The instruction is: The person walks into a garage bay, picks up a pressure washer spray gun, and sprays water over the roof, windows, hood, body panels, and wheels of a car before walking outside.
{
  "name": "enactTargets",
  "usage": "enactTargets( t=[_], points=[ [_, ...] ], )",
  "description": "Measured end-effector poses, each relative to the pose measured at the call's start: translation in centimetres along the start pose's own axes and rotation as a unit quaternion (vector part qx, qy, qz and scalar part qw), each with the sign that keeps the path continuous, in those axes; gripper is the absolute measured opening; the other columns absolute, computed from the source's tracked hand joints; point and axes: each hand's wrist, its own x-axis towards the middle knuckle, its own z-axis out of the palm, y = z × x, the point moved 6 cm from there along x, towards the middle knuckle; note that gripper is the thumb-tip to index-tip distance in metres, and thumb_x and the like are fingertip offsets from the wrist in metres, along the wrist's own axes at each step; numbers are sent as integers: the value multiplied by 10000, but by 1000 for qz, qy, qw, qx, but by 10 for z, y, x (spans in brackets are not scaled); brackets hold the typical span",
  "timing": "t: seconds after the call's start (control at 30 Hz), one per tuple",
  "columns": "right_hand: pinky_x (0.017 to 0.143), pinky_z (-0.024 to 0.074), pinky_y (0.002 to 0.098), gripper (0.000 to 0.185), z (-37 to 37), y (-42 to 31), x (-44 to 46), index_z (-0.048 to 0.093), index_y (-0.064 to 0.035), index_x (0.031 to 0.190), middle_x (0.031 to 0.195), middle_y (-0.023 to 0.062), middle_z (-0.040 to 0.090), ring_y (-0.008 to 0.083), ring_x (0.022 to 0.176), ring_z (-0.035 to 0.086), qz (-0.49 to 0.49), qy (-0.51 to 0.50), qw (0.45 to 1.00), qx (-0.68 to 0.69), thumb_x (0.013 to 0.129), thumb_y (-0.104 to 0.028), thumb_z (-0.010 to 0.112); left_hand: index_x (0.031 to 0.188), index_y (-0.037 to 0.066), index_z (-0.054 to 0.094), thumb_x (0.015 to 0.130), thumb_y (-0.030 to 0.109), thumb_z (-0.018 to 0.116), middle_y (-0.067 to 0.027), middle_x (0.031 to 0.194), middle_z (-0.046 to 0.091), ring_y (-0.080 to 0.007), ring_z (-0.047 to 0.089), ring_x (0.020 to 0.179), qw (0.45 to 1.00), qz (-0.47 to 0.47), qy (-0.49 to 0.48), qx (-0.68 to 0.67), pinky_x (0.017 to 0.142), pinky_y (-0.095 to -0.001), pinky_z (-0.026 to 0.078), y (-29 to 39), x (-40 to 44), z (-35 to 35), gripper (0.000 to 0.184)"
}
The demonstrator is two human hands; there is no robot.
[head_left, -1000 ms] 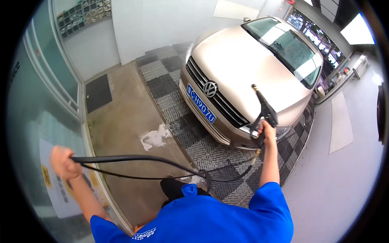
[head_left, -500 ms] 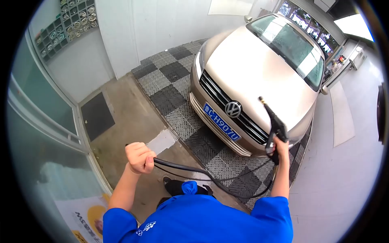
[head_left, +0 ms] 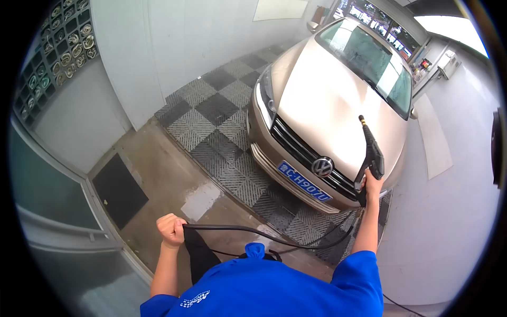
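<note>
My right hand [head_left: 372,183] is wrapped round the grip of a black pressure washer gun [head_left: 373,156], whose nozzle points up over the hood of a beige car [head_left: 322,84]. A black hose [head_left: 253,230] runs from below the gun's grip across my front to my left hand [head_left: 171,229], which is closed around it. The car's front faces me, with its dark grille [head_left: 296,140] and a blue number plate [head_left: 303,182] below. Part of the gun's grip is hidden by my fingers.
Grey and black floor tiles [head_left: 216,110] lie under and beside the car, next to a concrete strip with a dark mat [head_left: 120,190]. A glass door [head_left: 53,195] is at my left. Rolled cloths fill a wall rack [head_left: 66,45]. A white wall [head_left: 449,211] stands at right.
The view has shifted a little. My left hand with the hose has gone lower and left; the gun is farther right and its nozzle points more steeply upward in view.
</note>
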Motion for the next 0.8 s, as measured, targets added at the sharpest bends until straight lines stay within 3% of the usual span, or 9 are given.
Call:
enactTargets(
  t=[0.17, 0.23, 0.33, 0.37, 0.43, 0.57, 0.63, 0.73, 0.8],
  points=[
    [358, 374, 288, 149, 103, -37, -52, 575, -37, 743, 511, 22, 498, 125, 367, 461, 28, 12, 999, 38, 859, -118, 625, 530, -12, 509, 807, 48, 465, -97, 487, 476, -218, 448, 416, 997, -46, 51, -20, 436, -327, 321, -118, 76, -67, 287],
    [359, 386, 289, 160, 153, -51, -79, 573, -33, 682, 499, 33, 508, 136, 367, 480, 53, -26, 998, 29, 815, -96, 636, 533, -15, 498, 834, 61, 460, -95, 488, 468, -209, 440, 415, 997, -37, 52, -33, 438, -325, 313, -158, 122, -83, 313],
    [362, 402, 305, 171, 219, -50, -113, 575, -8, 654, 499, 60, 529, 160, 360, 496, 121, -102, 987, -18, 792, -80, 646, 534, -5, 503, 852, 74, 464, -92, 487, 475, -214, 446, 414, 998, -5, 37, -55, 433, -330, 320, -209, 183, -92, 331],
    [368, 413, 316, 173, 236, -45, -125, 574, -2, 656, 508, 68, 531, 167, 369, 501, 195, -113, 974, -37, 790, -79, 652, 534, -5, 503, 852, 74, 464, -92, 487, 475, -214, 446, 414, 997, -4, 32, -64, 433, -330, 320, -222, 198, -88, 331],
    [372, 414, 327, 169, 264, -46, -142, 574, 0, 659, 514, 72, 531, 173, 374, 502, 236, -173, 954, -59, 788, -74, 656, 530, 12, 499, 888, 105, 442, -75, 480, 458, -202, 412, 410, 995, 5, -11, -99, 439, -336, 296, -244, 228, -68, 375],
    [368, 399, 319, 162, 300, -80, -137, 573, 6, 663, 513, 66, 528, 170, 371, 497, 247, -163, 952, -73, 784, -63, 657, 522, -3, 535, 803, 22, 505, -119, 489, 525, -252, 520, 410, 972, -18, -148, -180, 430, -348, 393, -302, 250, -12, 284],
    [363, 385, 312, 159, 303, -94, -109, 574, 11, 659, 511, 62, 526, 163, 372, 496, 162, -50, 980, -105, 776, -53, 661, 533, 11, 558, 835, 48, 553, -118, 501, 548, -256, 547, 423, 954, -37, -234, -185, 440, -357, 411, -334, 254, 14, 304],
    [365, 367, 300, 196, 323, -125, -57, 582, 3, 659, 490, 41, 521, 138, 372, 492, 87, 38, 986, -134, 790, -103, 681, 535, 26, 564, 860, 124, 582, -110, 497, 548, -269, 538, 414, 938, -81, -302, -149, 442, -359, 411, -383, 275, 41, 340],
    [368, 362, 297, 209, 353, -146, -31, 583, -4, 664, 484, 32, 518, 131, 369, 487, 74, 60, 986, -140, 799, -125, 686, 592, 38, 602, 877, 240, 604, -100, 541, 568, -275, 568, 482, 882, -162, -425, -123, 493, -361, 433, -416, 294, 60, 349]
  ],
)
